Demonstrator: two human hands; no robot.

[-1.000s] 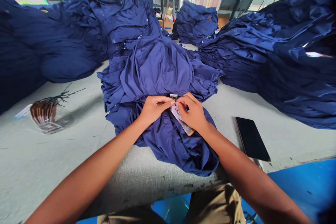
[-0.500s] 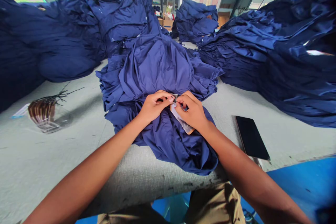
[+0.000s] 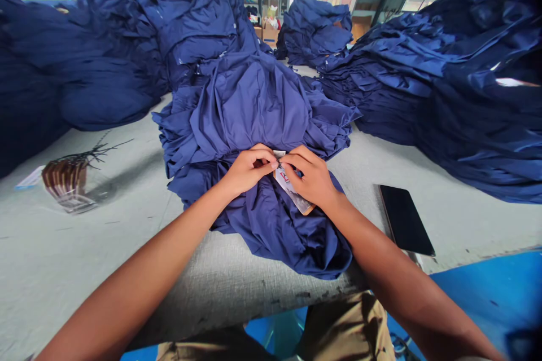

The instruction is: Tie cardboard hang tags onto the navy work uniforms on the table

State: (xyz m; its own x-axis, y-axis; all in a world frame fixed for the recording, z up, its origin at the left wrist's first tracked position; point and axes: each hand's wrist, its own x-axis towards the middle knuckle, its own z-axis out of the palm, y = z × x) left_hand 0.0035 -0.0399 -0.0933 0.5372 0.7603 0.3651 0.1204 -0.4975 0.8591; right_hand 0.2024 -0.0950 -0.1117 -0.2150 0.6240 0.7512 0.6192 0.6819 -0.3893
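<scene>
In the head view, my left hand (image 3: 249,169) and my right hand (image 3: 311,177) meet over a navy blue garment (image 3: 271,220). Both are closed in a pinch on the dark string of a hang tag (image 3: 296,196), with the fingertips almost touching. The tag is a printed card with a brownish edge, lying aslant on the cloth below my fingers and partly covered by my right hand. A small white label (image 3: 279,153) shows on the garment just beyond the fingertips. The knot or loop of the string is too small to make out.
A plastic-wrapped bundle of brown tags (image 3: 65,180) with black strings stands at the left on the pale table (image 3: 127,208). A black phone (image 3: 406,220) lies at the right. Navy garment piles (image 3: 190,17) rise at the back, left and right (image 3: 423,79).
My fingertips have shifted slightly on the string, and the tag has turned a little, baring a red mark on its face. The view has moved slightly.
</scene>
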